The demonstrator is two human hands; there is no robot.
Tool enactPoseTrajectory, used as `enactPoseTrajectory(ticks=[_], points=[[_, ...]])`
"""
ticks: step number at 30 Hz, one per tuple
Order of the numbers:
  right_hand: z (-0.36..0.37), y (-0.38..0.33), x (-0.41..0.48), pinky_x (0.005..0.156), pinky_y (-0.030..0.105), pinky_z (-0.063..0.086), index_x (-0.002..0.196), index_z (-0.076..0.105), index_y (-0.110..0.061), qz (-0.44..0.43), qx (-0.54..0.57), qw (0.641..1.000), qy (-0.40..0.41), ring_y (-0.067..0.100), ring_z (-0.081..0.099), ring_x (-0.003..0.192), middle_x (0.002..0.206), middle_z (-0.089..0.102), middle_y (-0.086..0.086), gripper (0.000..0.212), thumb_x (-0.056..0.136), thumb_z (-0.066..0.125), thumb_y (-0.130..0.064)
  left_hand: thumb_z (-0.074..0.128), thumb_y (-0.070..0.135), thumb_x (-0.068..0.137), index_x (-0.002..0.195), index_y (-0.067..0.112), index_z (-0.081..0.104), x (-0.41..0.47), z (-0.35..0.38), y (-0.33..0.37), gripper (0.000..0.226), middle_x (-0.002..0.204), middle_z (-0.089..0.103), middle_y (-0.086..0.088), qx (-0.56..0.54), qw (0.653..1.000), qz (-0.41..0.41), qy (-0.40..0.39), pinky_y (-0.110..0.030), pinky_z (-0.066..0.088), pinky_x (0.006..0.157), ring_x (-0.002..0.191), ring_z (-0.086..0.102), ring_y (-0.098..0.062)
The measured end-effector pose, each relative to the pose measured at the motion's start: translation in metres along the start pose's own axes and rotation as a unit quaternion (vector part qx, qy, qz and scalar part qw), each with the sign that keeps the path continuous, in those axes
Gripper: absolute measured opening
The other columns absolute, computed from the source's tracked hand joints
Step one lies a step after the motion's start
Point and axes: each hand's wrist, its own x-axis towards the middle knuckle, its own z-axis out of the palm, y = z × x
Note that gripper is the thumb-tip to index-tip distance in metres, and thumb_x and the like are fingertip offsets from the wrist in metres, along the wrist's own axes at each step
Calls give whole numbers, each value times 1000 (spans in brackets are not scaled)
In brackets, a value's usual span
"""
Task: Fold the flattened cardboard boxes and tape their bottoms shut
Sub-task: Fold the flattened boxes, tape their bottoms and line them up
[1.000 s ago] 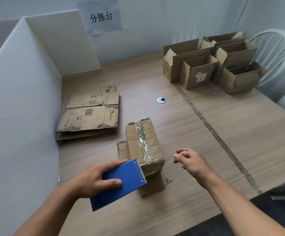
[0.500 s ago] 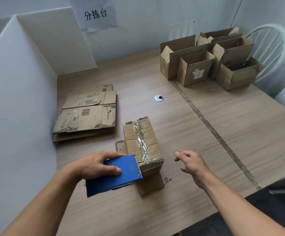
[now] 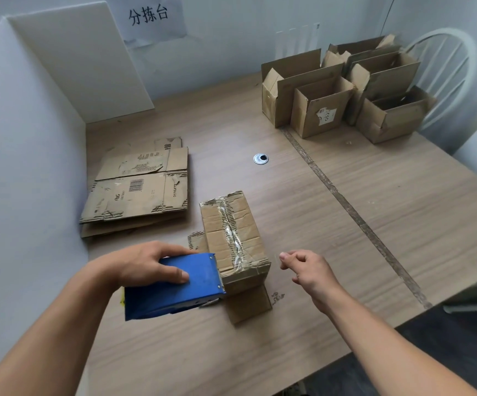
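A small cardboard box (image 3: 231, 232) stands bottom-up on the wooden table (image 3: 345, 224), clear tape running along its closed seam. My left hand (image 3: 146, 264) grips a blue tape dispenser (image 3: 174, 287) whose front end touches the box's near left corner. My right hand (image 3: 308, 270) hovers just right of the box, fingers loosely curled, holding nothing I can make out. A stack of flattened boxes (image 3: 137, 190) lies to the left, by the white partition.
Several folded open boxes (image 3: 320, 110) stand at the far right corner, before a white chair (image 3: 448, 61). White partition boards (image 3: 17, 138) wall the left side. A metal cable grommet (image 3: 260, 158) sits mid-table. The table's near edge runs diagonally at bottom right.
The dispenser in my left hand has dropped lower against the box's near end. My right hand stays about where it was, beside the box.
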Motion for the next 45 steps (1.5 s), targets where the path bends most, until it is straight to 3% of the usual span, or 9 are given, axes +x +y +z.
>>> enactPoseTrajectory(ticks=[5,13,19,22,25,31,40,43,45], points=[[7,1,4,87,48,52,59,70,-21,41,-20,999,-1,21,66,94,92,74,6,36,91,69,-37,67,64,63,122,53,61,5,2,-3,61,108,70,26,9,1000,-13,0,-33,49,99,98,66,3],[17,0,1,59,25,35,67,71,-14,85,-40,995,-30,6,42,56,44,51,-17,33,93,67,-35,65,71,55,118,57,62,19,13,-18,64,108,70,25,13,998,-58,-5,-35,48,100,101,65,0],[31,-9,0,79,36,51,90,74,-13,202,4,976,-80,18,58,99,108,69,2,31,89,64,-41,66,63,67,118,57,61,25,18,-17,52,111,68,24,36,996,-75,4,-33,47,100,102,62,-1],[28,-12,-1,85,43,54,100,70,-13,239,2,966,-97,18,58,101,118,63,4,37,88,63,-47,71,51,82,120,54,60,26,17,-14,40,113,68,21,42,996,-74,8,-32,47,98,102,62,-3],[23,-5,-5,73,39,55,119,57,-18,281,-9,952,-123,20,57,102,122,58,5,58,85,63,-64,72,46,85,121,54,60,27,17,-12,38,114,67,21,55,996,-71,12,-30,47,97,103,61,-2],[25,2,-4,69,26,38,74,61,-22,-18,-157,987,13,18,58,83,96,61,5,17,86,70,-29,71,49,85,126,53,58,28,18,-7,43,118,65,18,80,994,-74,15,-32,46,98,105,60,-5],[26,3,-13,103,30,43,77,77,-15,-9,-56,997,-51,10,56,117,127,55,-4,17,87,74,-29,71,51,83,123,55,58,30,16,-9,42,117,66,18,70,994,-79,9,-33,48,98,104,61,-5],[31,3,-12,95,29,44,71,76,-11,19,-14,999,-49,15,61,111,118,62,-1,25,85,75,-31,70,53,81,124,54,58,30,15,-8,45,118,65,17,70,994,-83,8,-33,47,98,105,60,-5],[33,6,-11,76,30,45,76,72,-3,40,18,999,-24,21,64,86,90,69,5,32,85,71,-34,71,49,85,125,53,59,29,16,-6,42,118,65,17,70,994,-82,9,-33,47,98,105,60,-5]])
